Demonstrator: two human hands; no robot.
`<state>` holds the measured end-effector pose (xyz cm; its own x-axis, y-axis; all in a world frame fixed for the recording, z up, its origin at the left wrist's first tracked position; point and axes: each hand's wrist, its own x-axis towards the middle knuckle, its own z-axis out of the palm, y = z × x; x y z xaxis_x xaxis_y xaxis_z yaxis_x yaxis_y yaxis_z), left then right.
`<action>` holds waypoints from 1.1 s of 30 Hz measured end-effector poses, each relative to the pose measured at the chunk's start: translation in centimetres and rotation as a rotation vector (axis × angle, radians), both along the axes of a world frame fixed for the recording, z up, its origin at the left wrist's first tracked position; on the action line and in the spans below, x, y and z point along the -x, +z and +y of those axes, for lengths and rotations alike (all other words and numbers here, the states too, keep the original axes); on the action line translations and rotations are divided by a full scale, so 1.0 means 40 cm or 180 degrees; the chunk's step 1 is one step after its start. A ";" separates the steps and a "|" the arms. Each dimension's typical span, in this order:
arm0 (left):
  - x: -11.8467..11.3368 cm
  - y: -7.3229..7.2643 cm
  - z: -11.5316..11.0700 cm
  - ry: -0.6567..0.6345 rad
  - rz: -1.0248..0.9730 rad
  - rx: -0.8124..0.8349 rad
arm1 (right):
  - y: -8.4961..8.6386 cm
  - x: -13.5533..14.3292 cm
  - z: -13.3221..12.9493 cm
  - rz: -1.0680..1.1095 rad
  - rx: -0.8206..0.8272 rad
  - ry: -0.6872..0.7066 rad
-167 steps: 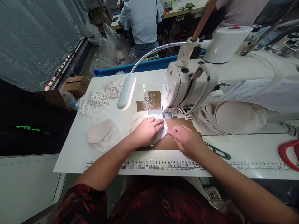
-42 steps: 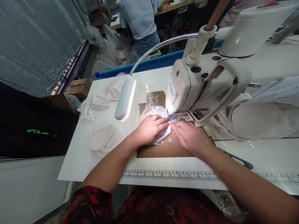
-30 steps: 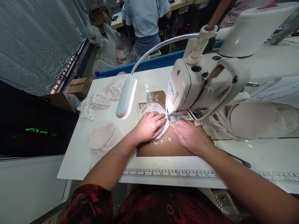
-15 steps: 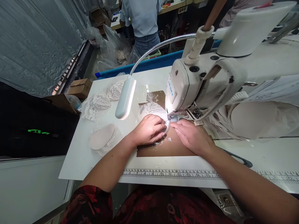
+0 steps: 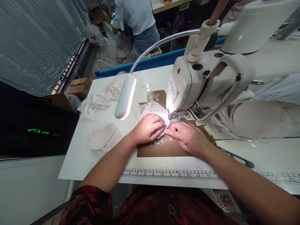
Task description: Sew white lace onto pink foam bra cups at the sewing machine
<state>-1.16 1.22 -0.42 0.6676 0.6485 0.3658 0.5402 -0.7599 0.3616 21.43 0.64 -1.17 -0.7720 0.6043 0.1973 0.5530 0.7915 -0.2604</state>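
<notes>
A white lace bra cup (image 5: 153, 108) lies under the needle end of a white sewing machine (image 5: 181, 84), its curved edge at the presser foot. My left hand (image 5: 150, 127) rests on the cup from the left, fingers bent and closed on the fabric near the edge. To the right, my right hand (image 5: 188, 137) has its fingers curled, one digit reaching left to pinch the cup's lower edge. The fingertips partly cover that edge. Beneath both hands is a brown sheet (image 5: 164, 151) with shiny clear tape on it.
More lace cups (image 5: 96, 106) and a beige pad (image 5: 102, 137) lie on the left of the white table (image 5: 79, 156). A lamp (image 5: 126, 97) hangs over it. Right are stacked pads (image 5: 255, 120) and a black-handled tool (image 5: 236, 157). A person (image 5: 138, 18) stands behind.
My right hand has shifted down and slightly left, its flat fingers now curled at the cup's edge. The cup has turned slightly under my left hand. The person behind leans further left.
</notes>
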 end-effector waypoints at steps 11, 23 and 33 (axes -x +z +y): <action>0.005 -0.004 0.003 0.0046 -0.0213 -0.0021 | -0.011 0.005 0.004 0.0184 -0.0013 -0.0062; 0.004 -0.002 0.003 0.0072 -0.0187 0.0007 | 0.007 0.020 0.003 -0.0057 -0.0092 0.0225; 0.001 0.001 0.002 -0.0060 0.0111 -0.0159 | 0.018 0.022 -0.018 -0.0419 -0.0338 -0.0468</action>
